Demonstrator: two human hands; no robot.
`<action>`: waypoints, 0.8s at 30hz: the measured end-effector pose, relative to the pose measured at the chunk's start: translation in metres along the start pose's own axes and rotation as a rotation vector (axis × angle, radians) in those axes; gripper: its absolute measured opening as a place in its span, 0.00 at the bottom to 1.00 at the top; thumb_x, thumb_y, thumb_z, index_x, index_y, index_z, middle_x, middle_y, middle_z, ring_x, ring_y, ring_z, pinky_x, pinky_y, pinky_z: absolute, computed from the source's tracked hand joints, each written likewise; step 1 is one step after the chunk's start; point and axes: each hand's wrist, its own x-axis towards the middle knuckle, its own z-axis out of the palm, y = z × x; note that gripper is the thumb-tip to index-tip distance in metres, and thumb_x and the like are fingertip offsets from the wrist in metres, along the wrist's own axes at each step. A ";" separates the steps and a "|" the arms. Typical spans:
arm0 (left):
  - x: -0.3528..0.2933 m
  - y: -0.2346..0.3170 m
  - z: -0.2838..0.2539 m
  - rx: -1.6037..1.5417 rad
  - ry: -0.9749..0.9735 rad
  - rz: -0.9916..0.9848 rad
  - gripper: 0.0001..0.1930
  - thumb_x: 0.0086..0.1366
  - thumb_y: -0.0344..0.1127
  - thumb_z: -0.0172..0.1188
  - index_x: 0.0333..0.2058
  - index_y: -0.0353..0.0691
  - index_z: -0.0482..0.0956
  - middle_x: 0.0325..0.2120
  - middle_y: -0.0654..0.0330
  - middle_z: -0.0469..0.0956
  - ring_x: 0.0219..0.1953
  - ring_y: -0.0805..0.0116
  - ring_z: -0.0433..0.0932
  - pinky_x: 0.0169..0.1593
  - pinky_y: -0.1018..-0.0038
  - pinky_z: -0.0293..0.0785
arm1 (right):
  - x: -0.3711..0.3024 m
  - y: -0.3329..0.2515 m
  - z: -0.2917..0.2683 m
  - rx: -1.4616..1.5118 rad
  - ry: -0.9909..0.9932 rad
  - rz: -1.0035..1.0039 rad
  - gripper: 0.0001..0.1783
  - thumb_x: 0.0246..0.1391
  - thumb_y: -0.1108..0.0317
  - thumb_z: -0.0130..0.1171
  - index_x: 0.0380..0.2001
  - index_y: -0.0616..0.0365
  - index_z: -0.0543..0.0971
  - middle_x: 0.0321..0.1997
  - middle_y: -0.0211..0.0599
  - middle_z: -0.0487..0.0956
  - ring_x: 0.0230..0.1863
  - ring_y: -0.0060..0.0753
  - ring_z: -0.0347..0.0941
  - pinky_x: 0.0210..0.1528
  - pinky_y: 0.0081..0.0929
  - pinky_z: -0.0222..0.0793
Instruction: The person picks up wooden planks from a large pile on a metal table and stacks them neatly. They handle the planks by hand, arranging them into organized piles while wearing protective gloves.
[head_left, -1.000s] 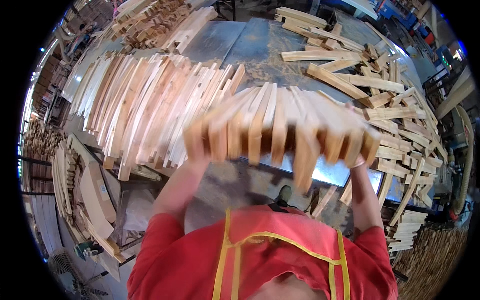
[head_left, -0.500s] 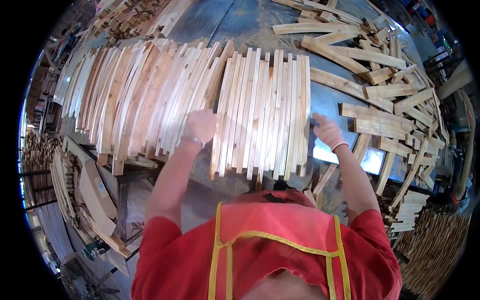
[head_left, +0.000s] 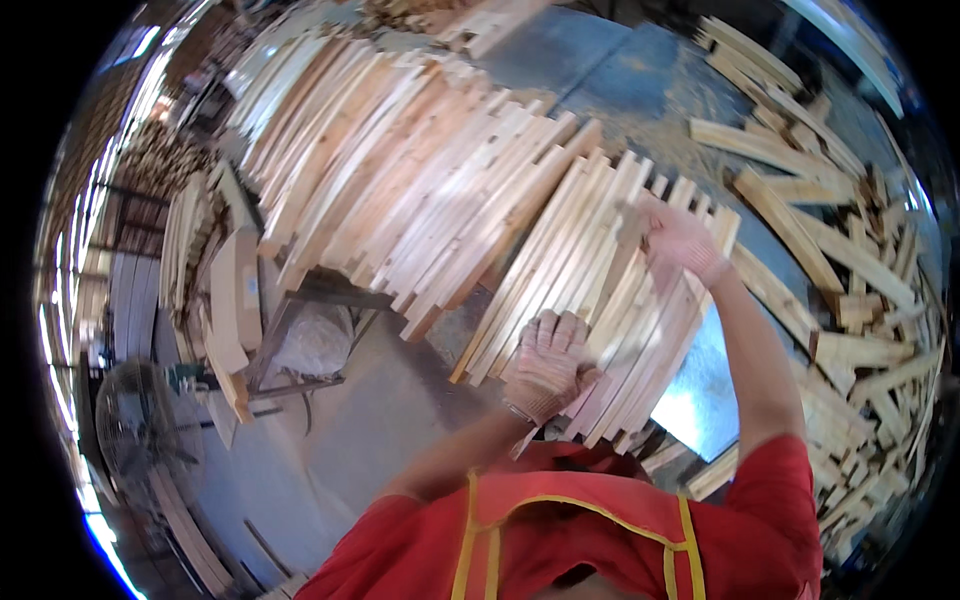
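Observation:
Pale wooden strips lie side by side in a group on the metal table, right in front of me. My left hand, in a light knit glove, rests on the near ends of these strips, fingers stretched out flat and thumb apart. Over the far right part of the same group is my right hand, also gloved. Motion smears its fingers, so whether it grips a strip is unclear. A wider row of similar wooden strips lies to the left, a narrow gap away.
Loose boards are heaped crosswise on the right. The blue-grey table top shows beyond the strips. A fan stands on the floor at lower left, near a cardboard piece leaning beside the table frame.
My view has turned, so the strips slant now. My left hand has moved from the group's left edge onto its near ends; my right hand has gone from the right side to above the strips.

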 end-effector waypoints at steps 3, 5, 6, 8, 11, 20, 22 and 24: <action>0.014 0.000 -0.013 0.030 -0.087 0.018 0.28 0.70 0.46 0.56 0.64 0.35 0.70 0.57 0.47 0.75 0.62 0.46 0.73 0.63 0.45 0.69 | -0.070 0.031 0.031 0.387 0.233 -0.249 0.40 0.55 0.69 0.66 0.72 0.60 0.70 0.52 0.37 0.82 0.55 0.30 0.77 0.62 0.28 0.71; 0.040 0.015 -0.050 -0.210 -0.266 -0.250 0.27 0.72 0.45 0.53 0.63 0.35 0.71 0.53 0.47 0.79 0.51 0.46 0.80 0.56 0.48 0.75 | -0.111 0.047 0.041 0.859 0.363 -0.141 0.38 0.58 0.75 0.61 0.73 0.64 0.69 0.60 0.37 0.81 0.57 0.31 0.76 0.66 0.32 0.70; 0.051 0.018 -0.061 -0.329 -0.358 -0.380 0.26 0.73 0.45 0.52 0.63 0.35 0.71 0.51 0.47 0.81 0.46 0.47 0.84 0.52 0.50 0.79 | -0.127 0.057 0.045 0.936 0.402 -0.094 0.37 0.60 0.75 0.60 0.73 0.64 0.67 0.61 0.38 0.81 0.58 0.32 0.76 0.66 0.32 0.70; 0.079 0.007 -0.077 -0.274 -0.067 -0.291 0.25 0.76 0.44 0.50 0.64 0.33 0.70 0.39 0.43 0.84 0.37 0.44 0.85 0.42 0.51 0.82 | -0.160 0.091 0.059 0.994 0.539 0.026 0.37 0.62 0.74 0.60 0.74 0.66 0.66 0.63 0.40 0.80 0.59 0.33 0.76 0.66 0.34 0.70; 0.147 -0.085 -0.153 -0.793 0.120 -0.186 0.20 0.74 0.43 0.53 0.55 0.33 0.76 0.37 0.43 0.84 0.37 0.44 0.85 0.41 0.52 0.82 | -0.202 0.141 0.108 0.895 0.622 0.256 0.38 0.63 0.73 0.61 0.74 0.67 0.65 0.63 0.43 0.80 0.56 0.33 0.77 0.64 0.31 0.72; 0.219 -0.378 -0.203 0.517 -0.080 -0.403 0.15 0.72 0.37 0.52 0.41 0.40 0.89 0.45 0.43 0.87 0.47 0.45 0.87 0.49 0.52 0.84 | -0.189 0.032 0.161 0.901 0.333 0.792 0.54 0.59 0.45 0.67 0.76 0.69 0.58 0.59 0.48 0.80 0.51 0.33 0.77 0.53 0.30 0.75; 0.195 -0.393 -0.190 0.591 -0.042 -0.238 0.13 0.68 0.35 0.56 0.47 0.40 0.84 0.43 0.44 0.86 0.46 0.41 0.86 0.47 0.50 0.83 | -0.176 0.029 0.170 0.902 0.361 0.609 0.50 0.58 0.43 0.70 0.71 0.67 0.63 0.54 0.45 0.83 0.52 0.31 0.78 0.55 0.30 0.75; 0.154 -0.401 -0.184 0.576 0.046 -0.272 0.20 0.69 0.36 0.57 0.59 0.42 0.75 0.54 0.47 0.82 0.56 0.47 0.83 0.54 0.53 0.81 | -0.157 0.013 0.166 0.634 0.392 0.645 0.52 0.54 0.43 0.73 0.70 0.67 0.63 0.56 0.50 0.84 0.56 0.36 0.79 0.61 0.32 0.74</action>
